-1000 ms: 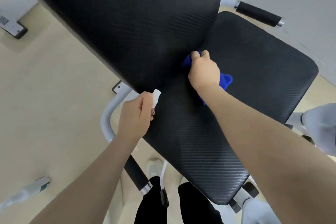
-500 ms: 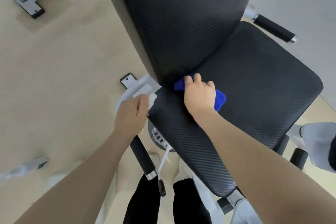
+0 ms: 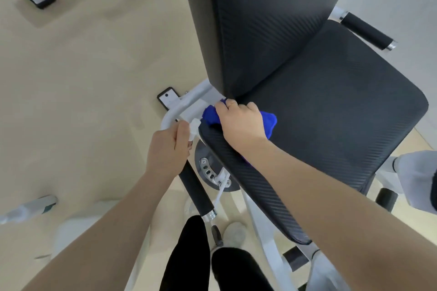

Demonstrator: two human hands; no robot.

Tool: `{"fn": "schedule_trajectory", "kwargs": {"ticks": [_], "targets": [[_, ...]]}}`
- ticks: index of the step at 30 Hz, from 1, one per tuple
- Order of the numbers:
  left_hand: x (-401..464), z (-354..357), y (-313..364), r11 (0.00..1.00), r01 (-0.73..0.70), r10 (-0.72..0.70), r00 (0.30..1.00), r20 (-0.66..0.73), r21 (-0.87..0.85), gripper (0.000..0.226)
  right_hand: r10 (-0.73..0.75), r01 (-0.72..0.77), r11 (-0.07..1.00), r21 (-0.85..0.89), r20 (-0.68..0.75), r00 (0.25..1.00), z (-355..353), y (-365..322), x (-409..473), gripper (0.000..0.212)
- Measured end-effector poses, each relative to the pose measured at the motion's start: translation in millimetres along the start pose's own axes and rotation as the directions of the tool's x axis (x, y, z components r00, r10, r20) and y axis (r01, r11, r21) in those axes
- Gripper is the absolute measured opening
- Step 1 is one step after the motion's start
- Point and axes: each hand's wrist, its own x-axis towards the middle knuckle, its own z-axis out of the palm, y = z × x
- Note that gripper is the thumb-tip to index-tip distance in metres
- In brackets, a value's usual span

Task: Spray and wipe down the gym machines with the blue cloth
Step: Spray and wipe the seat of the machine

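R hand (image 3: 241, 123) lies on the blue cloth (image 3: 269, 121), fingers curled over it and pressing it onto the seat pad (image 3: 331, 120) at the pad's rear-left corner, right where seat meets the backrest (image 3: 267, 23). Cloth bunched, sticking out both sides of the hand; its left end hangs past the pad edge, close to the white frame tube (image 3: 186, 107). A thin ring shows on one finger. L hand (image 3: 168, 146) is wrapped tight round a white spray bottle (image 3: 194, 128), only the nozzle top visible, body hidden in the fist, prob. a small one. It sits just beside the pad's left edge, above a black foam handle (image 3: 196, 194) w/ a chrome end cap. Under the seat's left edge, a round adjuster plate (image 3: 208, 170) w/ holes and a white lever. Second foam handle (image 3: 365, 30) off the seat's far-right side. Person's black trousers (image 3: 186, 257) and light shoes at bottom, beige floor (image 3: 82, 66) all round.
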Motion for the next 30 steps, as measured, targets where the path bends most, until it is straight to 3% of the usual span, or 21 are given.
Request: {"fn": "schedule_trajectory", "kwargs": {"ticks": [3, 8, 10, 12, 14, 16, 18, 21, 24, 25, 27, 30], "targets": [[-2.7, 7.5, -11.6, 0.999, 0.029, -0.029, 0.999, -0.019, -0.030, 0.051, 0.045, -0.047, 0.996, 0.071, 0.038, 0.998, 11.0, -12.7, -9.2, 0.043], [-25.0, 20.9, -3.1, 0.998, 0.063, -0.064, 0.998, -0.026, -0.031, 0.039, -0.235, 0.226, 0.972, 0.072, 0.155, 0.960, 5.5, 2.2, -30.6, 0.045], [-31.9, 27.2, 2.4, 0.997, 0.077, -0.077, 0.997, -0.003, -0.023, 0.041, -0.250, 0.249, 0.968, 0.028, 0.164, 0.954, 7.2, 29.3, -43.2, 0.048], [-35.2, 35.3, 13.2, 0.998, 0.055, -0.055, 0.998, 0.009, -0.004, 0.044, -0.058, 0.061, 0.998, -0.027, 0.121, 0.991, 3.7, 68.5, -44.4, 0.045], [-39.9, 45.5, 27.4, 1.000, 0.015, -0.015, 1.000, 0.019, -0.014, 0.042, 0.213, -0.214, 0.977, -0.002, 0.072, 0.974, 0.2, 113.3, -43.5, 0.044], [-46.1, 54.4, 40.4, 0.998, 0.035, -0.033, 0.999, 0.034, -0.051, 0.039, 0.314, -0.322, 0.944, 0.075, 0.095, 0.944, -0.8, 135.4, -53.5, 0.046], [-50.2, 62.5, 46.6, 0.992, 0.087, -0.081, 0.994, 0.068, -0.089, 0.035, 0.261, -0.275, 0.948, 0.158, 0.105, 0.960, 4.3, 126.9, -75.1, 0.045], [-53.0, 73.6, 47.9, 0.965, 0.174, -0.134, 0.970, 0.201, -0.196, 0.040, 0.056, -0.079, 0.973, 0.218, 0.109, 0.992, 16.9, 91.1, -115.0, 0.043], [-54.9, 84.4, 49.1, 0.988, 0.154, -0.139, 0.947, 0.290, -0.029, 0.056, -0.097, 0.082, 0.974, 0.211, 0.063, 0.993, 17.3, 87.8, -120.8, 0.041], [-54.9, 88.0, 50.6, 0.991, 0.133, -0.126, 0.947, 0.297, -0.004, 0.054, -0.080, 0.069, 0.983, 0.173, 0.054, 0.995, 15.1, 99.9, -114.2, 0.040], [-53.2, 96.0, 54.0, 0.991, 0.134, -0.119, 0.943, 0.309, -0.027, 0.051, 0.135, -0.133, 0.981, 0.140, -0.006, 0.991, 13.8, 137.8, -95.9, 0.039], [-51.2, 104.8, 58.9, 0.988, 0.155, -0.137, 0.927, 0.350, -0.024, 0.061, 0.417, -0.395, 0.888, 0.235, -0.048, 0.908, 14.0, 195.6, -81.7, 0.039]]}}
